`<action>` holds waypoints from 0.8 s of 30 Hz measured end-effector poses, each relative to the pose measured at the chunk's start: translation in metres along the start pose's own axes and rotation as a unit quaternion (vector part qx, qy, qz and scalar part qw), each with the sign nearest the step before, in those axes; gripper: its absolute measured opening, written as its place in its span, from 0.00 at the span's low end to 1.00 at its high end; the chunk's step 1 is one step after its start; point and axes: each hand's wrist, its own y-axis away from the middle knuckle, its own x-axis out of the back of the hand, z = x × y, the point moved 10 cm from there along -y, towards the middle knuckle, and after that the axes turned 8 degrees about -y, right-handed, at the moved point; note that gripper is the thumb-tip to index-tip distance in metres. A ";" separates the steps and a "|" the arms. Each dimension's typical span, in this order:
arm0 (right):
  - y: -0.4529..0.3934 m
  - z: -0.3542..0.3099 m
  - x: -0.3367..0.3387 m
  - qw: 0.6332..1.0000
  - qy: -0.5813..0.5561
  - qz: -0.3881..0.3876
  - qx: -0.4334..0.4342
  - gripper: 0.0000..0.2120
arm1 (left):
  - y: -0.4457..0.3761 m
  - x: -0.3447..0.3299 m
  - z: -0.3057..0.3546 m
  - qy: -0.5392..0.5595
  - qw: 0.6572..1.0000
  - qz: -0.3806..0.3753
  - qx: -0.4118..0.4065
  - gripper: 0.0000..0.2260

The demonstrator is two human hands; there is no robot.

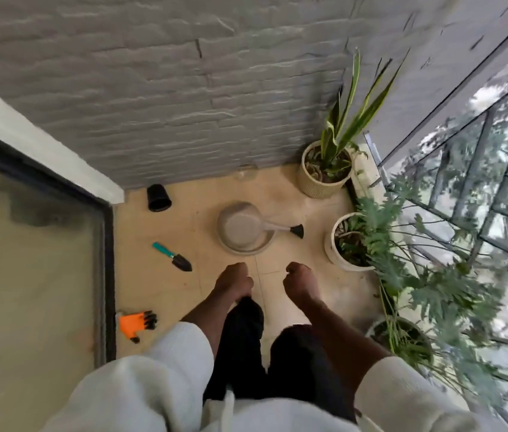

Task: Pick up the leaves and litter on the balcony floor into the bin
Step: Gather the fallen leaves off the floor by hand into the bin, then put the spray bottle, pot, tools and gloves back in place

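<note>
- Nearest my camera are the pale sleeves and dark trouser legs, seen from straight above.
- My left hand and right hand hang apart over the tan balcony floor, both curled into loose fists; I cannot tell whether either grips anything.
- Just ahead of both hands sits the grey round bin, with a spouted watering can lying across its right rim.
- I can make out no clear leaves or litter on the blurred tiles.
- Left of my hands lie a teal-handled trowel and, nearer the door, orange gloves.
- Potted plants line the right side.
</note>
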 end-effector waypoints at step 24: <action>-0.450 0.190 -0.245 0.991 0.089 -0.096 -0.002 0.18 | -0.496 -0.317 -0.028 -0.211 0.964 -0.146 -0.066 0.39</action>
